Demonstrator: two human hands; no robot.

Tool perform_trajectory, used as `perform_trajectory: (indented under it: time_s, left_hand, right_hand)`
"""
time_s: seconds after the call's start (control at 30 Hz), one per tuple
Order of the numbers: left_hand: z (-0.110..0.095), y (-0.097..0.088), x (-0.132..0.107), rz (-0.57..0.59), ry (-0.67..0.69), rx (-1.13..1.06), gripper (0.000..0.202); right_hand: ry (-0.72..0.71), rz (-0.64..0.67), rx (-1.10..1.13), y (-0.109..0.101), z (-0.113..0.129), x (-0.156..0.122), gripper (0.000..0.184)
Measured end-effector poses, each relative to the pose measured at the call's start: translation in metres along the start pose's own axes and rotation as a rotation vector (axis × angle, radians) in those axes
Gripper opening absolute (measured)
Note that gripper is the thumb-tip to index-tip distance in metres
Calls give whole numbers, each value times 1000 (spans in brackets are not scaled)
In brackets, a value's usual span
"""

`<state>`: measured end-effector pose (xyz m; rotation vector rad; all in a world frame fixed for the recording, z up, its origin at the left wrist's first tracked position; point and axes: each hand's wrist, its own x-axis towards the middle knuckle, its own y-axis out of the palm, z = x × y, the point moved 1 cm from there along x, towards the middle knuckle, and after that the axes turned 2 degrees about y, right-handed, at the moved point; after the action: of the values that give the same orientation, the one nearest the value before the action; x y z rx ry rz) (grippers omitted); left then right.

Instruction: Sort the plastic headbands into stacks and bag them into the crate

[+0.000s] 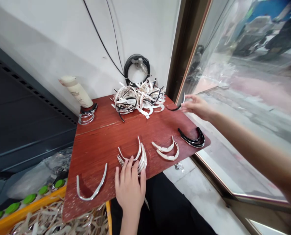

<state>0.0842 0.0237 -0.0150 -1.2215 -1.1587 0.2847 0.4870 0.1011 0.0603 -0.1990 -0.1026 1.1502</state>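
Between the thumb and fingers of my right hand (196, 106) is a thin black curved strip (176, 108), held above the far right part of the red-brown board (96, 140). My left hand (130, 186) lies with fingers stretched out over a stack of white U-shaped strips (142, 160) at the board's front edge, its fingertips touching them. To its left rests a single silvery U-shaped strip (91, 197). Right of the stack are two white curved strips (168, 156), then a nested pile of black curved strips (196, 142) near the right corner.
A tangled heap of white and black strips (138, 99) sits at the back, before a coiled black cable (128, 62). A white bottle (78, 93) stands on stacked strips (86, 118) at back left. Below left is a yellow crate (54, 195); glass (218, 130) borders the right.
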Motion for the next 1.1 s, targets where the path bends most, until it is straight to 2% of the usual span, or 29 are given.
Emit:
perform_trajectory:
  time_s: [0.1, 0.17, 0.3, 0.37, 0.47, 0.57, 0.7, 0.8, 0.87, 0.93, 1.0, 1.1]
  left_hand:
    - [0, 2, 0, -11, 2, -3, 31]
    - [0, 2, 0, -9, 12, 7, 32]
    - [0, 3, 0, -17, 16, 17, 32]
    - [1, 4, 0, -20, 12, 17, 31]
    - [1, 5, 0, -25, 15, 18, 30]
    - [0, 5, 1, -23, 13, 10, 30]
    - [1, 5, 1, -19, 2, -2, 31]
    - [2, 5, 0, -19, 5, -9, 31]
    - [2, 5, 0, -24, 9, -8, 31]
    - [2, 4, -1, -27, 15, -5, 32]
    - [2, 4, -1, -25, 22, 0, 31]
    - [2, 2, 0, -19, 32, 10, 30]
  right_hand:
    - [116, 63, -109, -21, -23, -23, 61]
    - [99, 71, -298, -32, -36, -35, 58]
    - [-147, -20, -808, -39, -41, -49, 56]
    - [-285, 52, -939, -32, -36, -52, 44]
    - [-321, 277, -991, -19, -29, -56, 25]
    - [-154, 434, -966, -8, -24, -66, 18]
    - [-43, 595, -897, -5, -12, -80, 16]
    - [3, 668, -780, -7, 2, -70, 14]
    - [5, 584, -614, -5, 10, -49, 12]
    - [-40, 389, -481, 5, 15, -18, 14]
    - [-64, 189, -403, 23, 16, 17, 16]
    - [18, 48, -235, 61, 14, 60, 17]
